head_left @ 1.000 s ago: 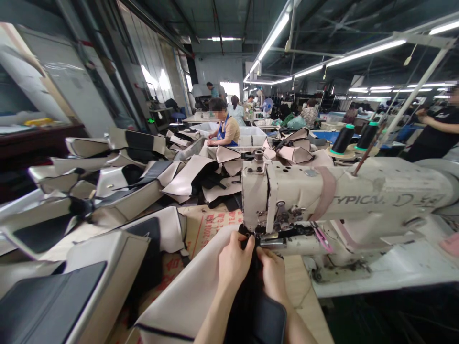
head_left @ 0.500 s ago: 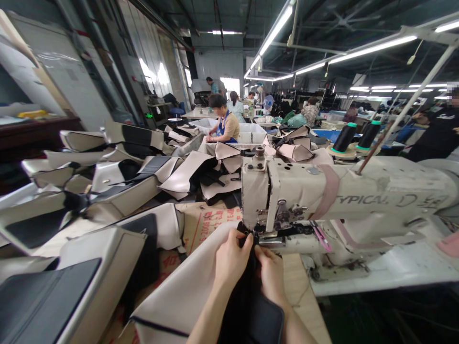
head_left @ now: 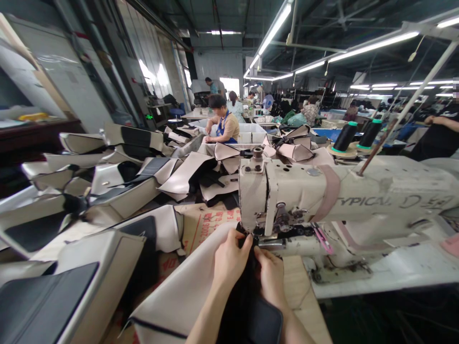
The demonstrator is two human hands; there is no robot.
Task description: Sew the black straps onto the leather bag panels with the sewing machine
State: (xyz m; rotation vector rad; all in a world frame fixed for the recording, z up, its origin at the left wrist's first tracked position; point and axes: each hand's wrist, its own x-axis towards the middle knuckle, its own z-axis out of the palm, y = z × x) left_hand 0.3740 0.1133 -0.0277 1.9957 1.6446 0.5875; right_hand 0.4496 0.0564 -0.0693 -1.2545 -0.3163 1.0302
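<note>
A cream sewing machine [head_left: 322, 200] stands in front of me on a white table [head_left: 401, 272]. Under its needle head lies a beige leather-like panel [head_left: 186, 291] joined to a black piece [head_left: 251, 310]. My left hand [head_left: 231, 260] pinches the seam just before the presser foot, fingers closed on the material. My right hand [head_left: 270, 274] grips the black piece beside it, close to the needle. Both thumbs almost touch.
Stacks of beige and black sewn covers [head_left: 89, 191] fill the left side. A printed cardboard sheet [head_left: 204, 222] lies behind the panel. Two black thread cones [head_left: 346, 138] stand behind the machine. A seated person [head_left: 224, 126] works farther back; another person [head_left: 441, 134] stands far right.
My hands and the fabric have stayed at the needle; the view has shifted slightly, and the hands have edged a little toward the presser foot.
</note>
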